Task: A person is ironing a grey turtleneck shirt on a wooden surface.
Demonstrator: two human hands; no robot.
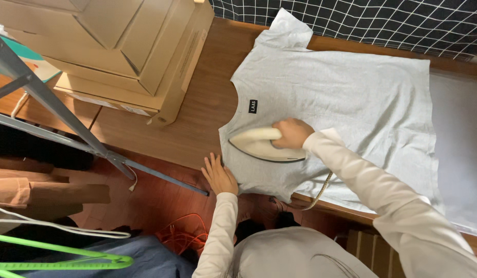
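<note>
one pale grey cotton t-shirt lies flat on the brown wooden worktop, its lower shoulder and side hanging just over the near edge. my right hand is closed around the handle of one cream-coloured iron, which rests on the shirt below the collar. my left hand lies open and flat, fingers spread, at the worktop's near edge, touching the shirt's sleeve and holding nothing. bare wood stretches left of the shirt up to two stacked tan cardboard boxes, both shut, so i cannot tell their contents. a black grid-patterned cloth borders the far edge.
</note>
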